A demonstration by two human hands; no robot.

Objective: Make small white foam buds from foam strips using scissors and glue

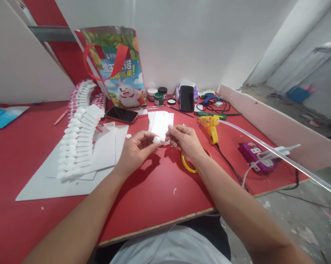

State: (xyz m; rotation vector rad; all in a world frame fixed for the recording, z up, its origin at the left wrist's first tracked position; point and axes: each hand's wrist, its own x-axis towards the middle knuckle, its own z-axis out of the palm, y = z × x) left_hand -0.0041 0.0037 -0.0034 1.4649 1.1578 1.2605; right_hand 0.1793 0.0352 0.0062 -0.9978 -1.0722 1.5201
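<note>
Between the thumb and fingers of my left hand (138, 150) is a small rounded white piece (156, 139). My right hand (184, 139) is just to its right, fingers bent together in a pinch; whatever they hold, if anything, cannot be made out. Behind both hands lies a stack of white paper (162, 121). To the left, a curved row of white oval-tipped pieces (72, 146) rests on white sheets (41, 183). A yellow ring (187, 165), perhaps a tape roll, lies partly under my right wrist.
A yellow glue gun (210, 128) with a long clear stick lies right, near a purple power block (254, 157) and cords. Along the back stand a printed bag (124, 73), paint jars (159, 98) and a propped phone (186, 98). Another phone (121, 114) lies flat.
</note>
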